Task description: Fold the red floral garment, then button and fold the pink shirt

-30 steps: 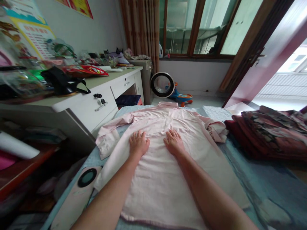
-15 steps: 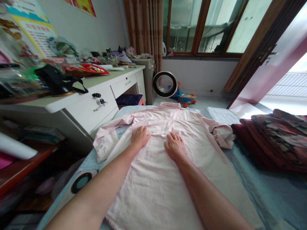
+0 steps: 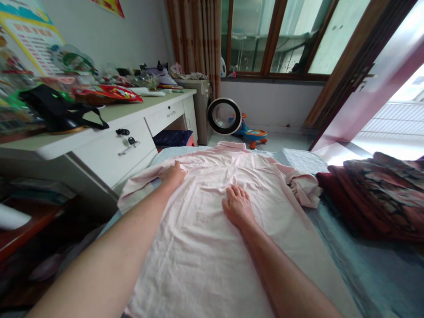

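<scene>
2 hands flat on pink shirt [image 3: 205, 247]: left hand [image 3: 172, 174] at shoulder, right hand [image 3: 236, 206] mid-back.

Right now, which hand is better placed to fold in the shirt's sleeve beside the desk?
Probably left: the left hand already rests where that sleeve joins the shirt; the right hand lies mid-shirt.

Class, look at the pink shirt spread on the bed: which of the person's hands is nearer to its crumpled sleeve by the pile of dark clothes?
Right. The right hand lies flat mid-shirt, nearer the crumpled sleeve; the left hand rests at the opposite shoulder.
</scene>
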`<state>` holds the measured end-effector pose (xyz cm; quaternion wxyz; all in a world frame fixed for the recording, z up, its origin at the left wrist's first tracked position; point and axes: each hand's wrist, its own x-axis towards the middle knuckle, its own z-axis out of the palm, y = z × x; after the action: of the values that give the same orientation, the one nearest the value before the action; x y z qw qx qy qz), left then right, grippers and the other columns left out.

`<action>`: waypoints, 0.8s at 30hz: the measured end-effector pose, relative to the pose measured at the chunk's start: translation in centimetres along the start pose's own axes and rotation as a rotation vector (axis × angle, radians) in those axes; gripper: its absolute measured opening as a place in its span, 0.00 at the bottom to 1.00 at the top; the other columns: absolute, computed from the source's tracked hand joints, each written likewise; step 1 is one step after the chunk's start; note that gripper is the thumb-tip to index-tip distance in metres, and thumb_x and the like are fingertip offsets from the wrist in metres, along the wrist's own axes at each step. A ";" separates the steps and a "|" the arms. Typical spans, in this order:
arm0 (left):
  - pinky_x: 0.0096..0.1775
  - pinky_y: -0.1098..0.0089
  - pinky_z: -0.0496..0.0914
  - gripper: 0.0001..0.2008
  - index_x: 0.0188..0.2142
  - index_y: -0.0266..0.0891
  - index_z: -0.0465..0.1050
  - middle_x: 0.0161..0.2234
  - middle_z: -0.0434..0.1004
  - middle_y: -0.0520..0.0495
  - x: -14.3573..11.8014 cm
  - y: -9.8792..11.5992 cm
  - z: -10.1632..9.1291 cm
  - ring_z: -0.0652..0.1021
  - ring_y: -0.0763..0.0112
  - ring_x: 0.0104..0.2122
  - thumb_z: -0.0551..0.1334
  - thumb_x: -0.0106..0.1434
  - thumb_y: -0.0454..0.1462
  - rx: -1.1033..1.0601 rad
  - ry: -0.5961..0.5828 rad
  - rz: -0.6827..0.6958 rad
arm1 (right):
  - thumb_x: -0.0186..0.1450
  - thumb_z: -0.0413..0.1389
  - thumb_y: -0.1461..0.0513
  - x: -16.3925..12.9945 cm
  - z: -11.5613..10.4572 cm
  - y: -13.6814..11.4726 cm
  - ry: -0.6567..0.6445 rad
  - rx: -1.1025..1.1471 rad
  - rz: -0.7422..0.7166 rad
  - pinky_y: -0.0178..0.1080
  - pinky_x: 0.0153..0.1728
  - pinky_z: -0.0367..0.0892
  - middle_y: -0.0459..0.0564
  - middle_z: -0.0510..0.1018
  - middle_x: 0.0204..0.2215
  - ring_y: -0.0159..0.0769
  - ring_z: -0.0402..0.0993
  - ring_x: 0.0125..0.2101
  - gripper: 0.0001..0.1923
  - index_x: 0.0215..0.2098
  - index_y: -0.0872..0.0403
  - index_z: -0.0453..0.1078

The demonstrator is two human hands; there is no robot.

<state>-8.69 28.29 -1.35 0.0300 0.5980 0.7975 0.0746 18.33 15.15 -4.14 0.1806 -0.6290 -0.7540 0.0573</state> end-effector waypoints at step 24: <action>0.58 0.64 0.63 0.18 0.53 0.34 0.70 0.55 0.72 0.36 -0.1 4.8 3.9 0.71 0.61 0.56 0.52 0.67 0.35 0.067 0.034 0.574 | 0.67 0.50 0.56 0.0 -0.1 -0.2 -0.012 0.017 0.014 0.46 0.64 0.45 0.54 0.63 0.63 0.45 0.52 0.64 0.22 0.58 0.52 0.65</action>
<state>-3.54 29.81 -4.44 -0.0256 0.7986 0.5979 0.0636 18.20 15.07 -4.00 0.1807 -0.6324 -0.7502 0.0686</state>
